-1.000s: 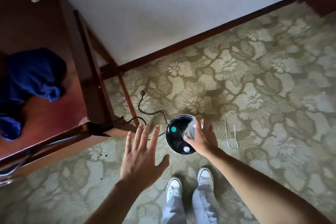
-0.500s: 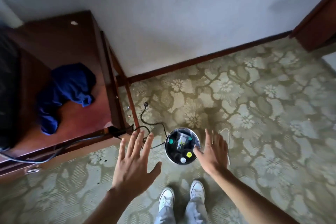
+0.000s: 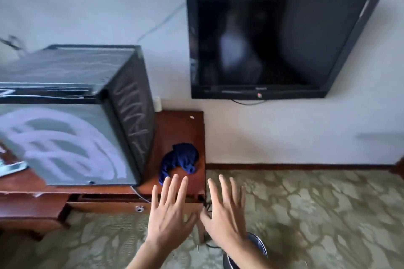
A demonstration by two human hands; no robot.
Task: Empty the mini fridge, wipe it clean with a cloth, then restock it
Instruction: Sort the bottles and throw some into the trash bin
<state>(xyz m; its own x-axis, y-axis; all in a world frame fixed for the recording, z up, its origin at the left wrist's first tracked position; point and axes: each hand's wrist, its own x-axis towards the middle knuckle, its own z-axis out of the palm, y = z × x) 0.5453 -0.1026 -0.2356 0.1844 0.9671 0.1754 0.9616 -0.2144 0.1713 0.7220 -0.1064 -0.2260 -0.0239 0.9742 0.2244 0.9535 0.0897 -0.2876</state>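
- The mini fridge [image 3: 72,116] stands at the far left on the wooden surface [image 3: 181,129], its door facing the person and looking closed; the body is blurred, so the door seam is hard to read.
- Just right of the fridge, a blue cloth [image 3: 179,159] lies crumpled on the same surface. Its long axis runs from low-left to high-right, one end trailing toward the front edge.
- The left hand [image 3: 169,216] hovers in front of the surface with fingers straight and spread, an empty grip. The cloth lies just beyond its fingertips, up and slightly left.
- The right hand [image 3: 223,218] is alongside, also flat, spread and empty. It sits further right, over the carpet [image 3: 317,214], so the left hand is the nearer one to the cloth.
- Below the right forearm, the rim of a bucket [image 3: 259,244] shows on the floor; its contents are hidden here.
- Judging from this, wiping seems the likely next step: reach forward for the cloth, then turn left to the fridge.
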